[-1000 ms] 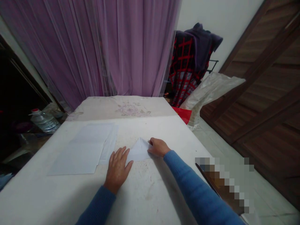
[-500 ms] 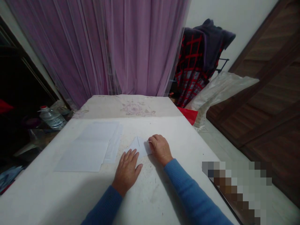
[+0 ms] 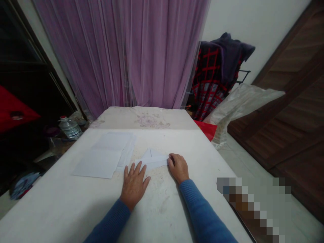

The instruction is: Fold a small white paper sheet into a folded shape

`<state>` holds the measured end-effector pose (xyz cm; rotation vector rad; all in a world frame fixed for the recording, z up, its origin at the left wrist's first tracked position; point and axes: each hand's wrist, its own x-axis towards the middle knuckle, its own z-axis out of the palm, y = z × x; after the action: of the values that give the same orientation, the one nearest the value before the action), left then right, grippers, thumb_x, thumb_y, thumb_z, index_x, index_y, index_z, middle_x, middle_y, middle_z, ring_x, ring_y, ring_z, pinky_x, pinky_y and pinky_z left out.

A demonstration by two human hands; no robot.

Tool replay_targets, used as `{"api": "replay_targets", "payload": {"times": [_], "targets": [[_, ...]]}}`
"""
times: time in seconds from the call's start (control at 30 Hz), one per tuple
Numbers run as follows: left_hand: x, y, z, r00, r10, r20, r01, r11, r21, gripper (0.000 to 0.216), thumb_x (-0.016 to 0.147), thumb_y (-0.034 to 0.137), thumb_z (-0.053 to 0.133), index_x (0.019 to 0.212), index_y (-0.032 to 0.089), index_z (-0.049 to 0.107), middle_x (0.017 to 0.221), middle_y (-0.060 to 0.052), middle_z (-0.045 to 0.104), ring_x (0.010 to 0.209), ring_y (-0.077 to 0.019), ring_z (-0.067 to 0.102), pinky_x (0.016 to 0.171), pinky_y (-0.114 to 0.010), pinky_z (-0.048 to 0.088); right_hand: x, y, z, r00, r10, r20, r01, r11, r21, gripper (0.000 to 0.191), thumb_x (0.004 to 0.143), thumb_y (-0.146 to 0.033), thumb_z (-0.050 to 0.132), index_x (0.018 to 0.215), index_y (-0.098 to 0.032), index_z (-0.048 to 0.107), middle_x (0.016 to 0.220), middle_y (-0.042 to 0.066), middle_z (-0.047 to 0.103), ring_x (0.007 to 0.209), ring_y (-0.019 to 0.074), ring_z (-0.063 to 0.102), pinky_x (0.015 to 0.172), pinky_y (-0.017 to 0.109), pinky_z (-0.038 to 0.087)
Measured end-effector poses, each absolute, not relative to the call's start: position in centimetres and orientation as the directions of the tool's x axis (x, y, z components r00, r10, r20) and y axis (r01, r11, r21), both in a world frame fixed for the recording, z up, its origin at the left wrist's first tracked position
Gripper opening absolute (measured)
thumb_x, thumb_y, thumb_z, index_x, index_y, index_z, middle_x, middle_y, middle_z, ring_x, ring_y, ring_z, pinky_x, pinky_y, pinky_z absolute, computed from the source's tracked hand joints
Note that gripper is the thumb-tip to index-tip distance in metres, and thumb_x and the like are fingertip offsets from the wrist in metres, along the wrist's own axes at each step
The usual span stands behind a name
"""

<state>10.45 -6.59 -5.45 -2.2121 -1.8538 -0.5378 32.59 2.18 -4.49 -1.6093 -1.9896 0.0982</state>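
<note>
A folded white sheet of paper [image 3: 153,161] lies in front of me, with a pointed top and a dark line running down from the peak. My left hand [image 3: 134,184] is open, palm down and fingers spread, its fingertips on or right by the paper's lower left edge. At the paper's right corner is my right hand [image 3: 179,167], its thumb and fingers curled together in a pinch on that corner. The fingers partly cover the corner.
Loose white sheets [image 3: 97,163] lie overlapping on the left of the white-covered table [image 3: 157,216]. A water bottle [image 3: 69,128] stands beyond the table's left edge. Purple curtains [image 3: 154,54] hang behind. A plastic sheet [image 3: 238,104] and hanging clothes [image 3: 210,74] are at the right.
My right hand has shifted slightly right and down relative to the paper, and more of the paper's right side shows. My left hand has slid a little left. The camera view has tilted.
</note>
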Motion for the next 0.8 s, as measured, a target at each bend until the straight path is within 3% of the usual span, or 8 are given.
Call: {"api": "replay_targets", "payload": {"times": [0.3,0.47,0.63,0.8], "targets": [[9.8,-5.1,-4.7,0.196,0.947,0.255,0.968,-0.229,0.104,0.048,0.091,0.043,0.048,0.133,0.021,0.054,0.148,-0.012,0.044,0.138,-0.0312,0.037,0.112,-0.050,0.030,31.8,0.5,-5.1,-0.074,0.897,0.436,0.915,0.235,-0.328,0.027,0.085,-0.022,0.054,0.110,-0.014,0.061,0.091,0.008,0.065,0.086,0.0212,0.056,0.078,0.031,0.039],[9.0,-4.9,-5.4,0.230,0.902,0.365,0.957,-0.278,0.085,0.042,0.091,0.043,0.050,0.127,0.024,0.058,0.142,-0.009,0.052,0.136,-0.0338,0.039,0.113,-0.060,0.024,32.0,-0.3,-5.7,-0.052,0.802,0.594,0.888,0.310,-0.341,0.022,0.087,-0.018,0.050,0.105,-0.015,0.061,0.094,0.009,0.063,0.089,0.0221,0.054,0.080,0.032,0.040],[10.5,-5.6,-6.2,0.284,0.830,0.481,0.921,-0.376,0.105,0.034,0.093,0.027,0.046,0.124,0.018,0.058,0.134,-0.009,0.059,0.131,-0.0240,0.047,0.114,-0.046,0.033,30.5,0.0,-5.3,-0.256,0.713,0.652,0.779,0.552,-0.297,0.021,0.089,-0.014,0.046,0.100,-0.018,0.064,0.094,0.008,0.063,0.089,0.0206,0.053,0.080,0.031,0.041],[10.1,-3.4,-4.7,0.226,0.824,0.519,0.891,-0.391,0.233,0.030,0.090,0.021,0.049,0.118,0.020,0.060,0.127,-0.010,0.062,0.122,-0.0239,0.053,0.107,-0.044,0.042,28.0,1.4,-4.5,-0.313,0.747,0.587,0.745,0.576,-0.337,0.020,0.089,-0.015,0.050,0.099,-0.019,0.068,0.092,0.007,0.065,0.086,0.0197,0.054,0.080,0.030,0.042]]}}
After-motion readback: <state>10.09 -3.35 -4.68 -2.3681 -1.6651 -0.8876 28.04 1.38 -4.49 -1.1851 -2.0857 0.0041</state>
